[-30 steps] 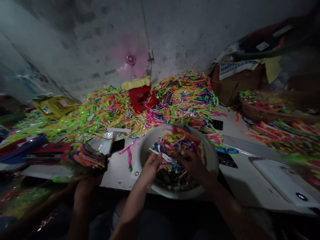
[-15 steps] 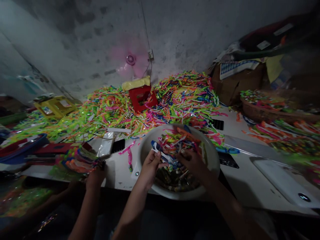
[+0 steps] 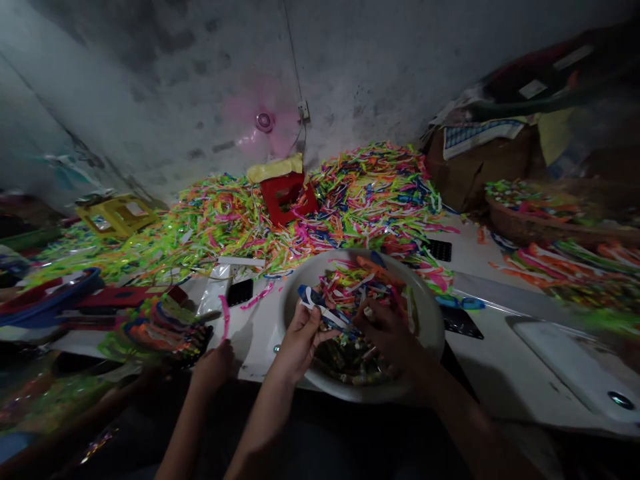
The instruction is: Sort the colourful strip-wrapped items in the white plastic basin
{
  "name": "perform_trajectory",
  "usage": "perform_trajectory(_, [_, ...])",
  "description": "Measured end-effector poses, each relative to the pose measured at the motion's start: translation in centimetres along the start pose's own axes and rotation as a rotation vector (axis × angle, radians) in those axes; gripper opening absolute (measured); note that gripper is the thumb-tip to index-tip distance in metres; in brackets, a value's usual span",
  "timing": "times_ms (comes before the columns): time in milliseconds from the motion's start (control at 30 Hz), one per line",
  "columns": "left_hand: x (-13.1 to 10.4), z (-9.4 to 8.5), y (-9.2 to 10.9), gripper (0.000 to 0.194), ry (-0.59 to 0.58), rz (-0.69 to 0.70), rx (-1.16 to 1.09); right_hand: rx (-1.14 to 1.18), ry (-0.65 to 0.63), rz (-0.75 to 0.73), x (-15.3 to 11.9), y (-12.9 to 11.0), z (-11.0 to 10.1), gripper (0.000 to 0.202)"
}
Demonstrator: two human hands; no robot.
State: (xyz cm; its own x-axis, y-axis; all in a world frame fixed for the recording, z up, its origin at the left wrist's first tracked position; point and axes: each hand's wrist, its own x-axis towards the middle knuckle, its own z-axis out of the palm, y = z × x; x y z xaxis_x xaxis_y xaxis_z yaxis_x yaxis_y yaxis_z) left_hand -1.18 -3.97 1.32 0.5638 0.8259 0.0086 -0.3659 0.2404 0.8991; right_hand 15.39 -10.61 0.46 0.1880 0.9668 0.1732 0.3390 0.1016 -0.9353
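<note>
My left hand (image 3: 299, 337) is closed on a blue and white strip (image 3: 320, 308), holding it over the near left part of a round, pale basin (image 3: 434, 313). Just right of it, inside the basin, my right hand (image 3: 384, 332) has its fingers pinched together near the strip's far end. What lies between those fingers is too dark to make out. Under both hands, the basin holds a heap of colourful strips (image 3: 350, 277) in pink, yellow-green, orange and blue. Darker bundled pieces lie at its near side.
A co-worker's hand (image 3: 215, 365) at left holds a pink strip (image 3: 225, 317). Behind the basin is a large strip pile (image 3: 380, 180) with a red stool (image 3: 290, 207) in it. A fan (image 3: 265, 122) spins by the wall. A white device (image 3: 570, 363) lies at right.
The co-worker's hand has moved right, away from the stacked strips, and now holds a pink strip. My hands stay over the basin; the strip in my left hand is turned slightly.
</note>
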Motion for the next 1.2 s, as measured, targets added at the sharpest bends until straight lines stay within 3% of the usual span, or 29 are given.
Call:
perform_trajectory(333, [0.1, 0.5, -0.3, 0.037, 0.059, 0.030, 0.178, -0.272, 0.050, -0.103, -0.2, -0.5, 0.6, 0.013])
perform_trajectory(700, [0.4, 0.4, -1.8, 0.049, -0.080, -0.036, 0.373, -0.392, 0.090, -0.306, -0.1, -1.4, 1.1, 0.023])
perform_trajectory(867, [0.2, 0.5, -1.9, 0.061, -0.132, 0.029, 0.481, -0.447, 0.099, -0.253, 0.1, -2.1, 1.1, 0.023])
perform_trajectory(1033, [-0.2, 0.9, -1.5, 0.065, -0.137, 0.070, 0.515, -0.357, 0.122, -0.118, 0.3, -2.4, 1.7, 0.014])
perform_trajectory(1200, [-0.1, 0.5, -1.4, 0.069, -0.127, -0.047, 0.351, 0.013, 0.089, -0.065, 0.6, -2.5, 2.3, 0.012])
